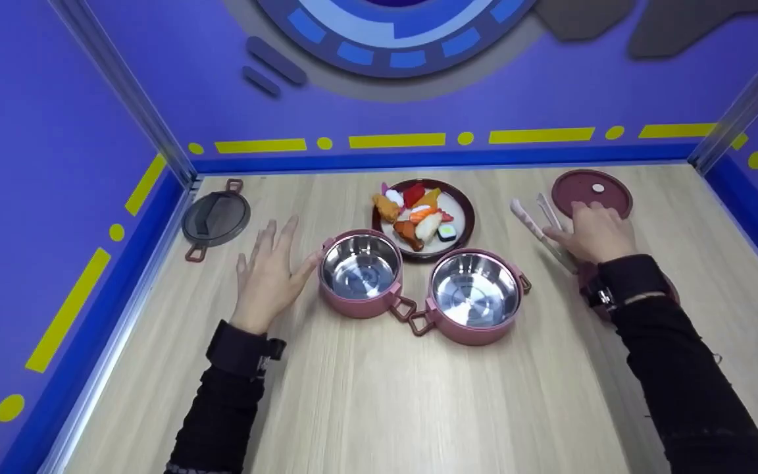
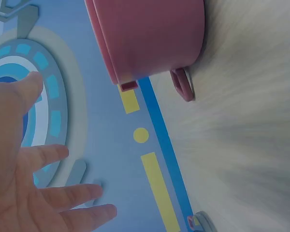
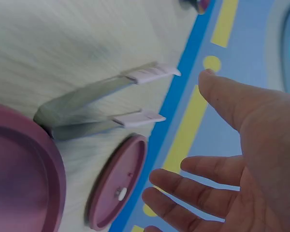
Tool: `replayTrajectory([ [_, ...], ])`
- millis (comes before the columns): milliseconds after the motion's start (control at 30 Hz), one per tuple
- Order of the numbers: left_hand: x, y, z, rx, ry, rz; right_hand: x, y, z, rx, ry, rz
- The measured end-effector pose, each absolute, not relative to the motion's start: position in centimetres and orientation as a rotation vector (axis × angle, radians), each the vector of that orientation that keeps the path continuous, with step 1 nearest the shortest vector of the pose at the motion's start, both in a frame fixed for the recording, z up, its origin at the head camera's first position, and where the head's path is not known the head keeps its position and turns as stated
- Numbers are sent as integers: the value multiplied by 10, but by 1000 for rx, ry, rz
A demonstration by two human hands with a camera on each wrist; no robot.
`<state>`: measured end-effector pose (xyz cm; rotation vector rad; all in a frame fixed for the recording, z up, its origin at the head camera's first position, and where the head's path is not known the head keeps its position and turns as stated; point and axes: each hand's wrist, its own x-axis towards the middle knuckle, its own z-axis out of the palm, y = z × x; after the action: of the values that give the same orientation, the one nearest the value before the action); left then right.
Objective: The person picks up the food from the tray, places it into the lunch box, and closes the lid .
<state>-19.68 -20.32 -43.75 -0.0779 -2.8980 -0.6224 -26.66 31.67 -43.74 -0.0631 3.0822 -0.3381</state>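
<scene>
My left hand is spread beside the left pink pot, its thumb close to the rim; whether they touch I cannot tell. That pot also shows in the left wrist view, apart from the straight fingers. A second pink pot stands to its right; both have steel insides. With fingers extended, my right hand hovers by the tongs, whose two pale-tipped arms are spread. Nothing is held in it. Beyond lies a round maroon lid with a white knob. Under the right wrist is another round pink piece, partly hidden.
Behind the pots, a dark-rimmed plate holds several toy foods. A grey see-through lid with two brown side handles lies at the far left. Blue-purple panels bound the wooden table at the back and sides.
</scene>
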Motion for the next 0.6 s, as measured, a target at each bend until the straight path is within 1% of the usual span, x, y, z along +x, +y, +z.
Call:
replayTrajectory([
  [300,-178,-184,-438,-157,-2762,-663,-282,308,-451,-31,3077,-326],
  [600,-162,-161,-436,-301,-2592,-703,-288,303,-457,10,3051,-341],
])
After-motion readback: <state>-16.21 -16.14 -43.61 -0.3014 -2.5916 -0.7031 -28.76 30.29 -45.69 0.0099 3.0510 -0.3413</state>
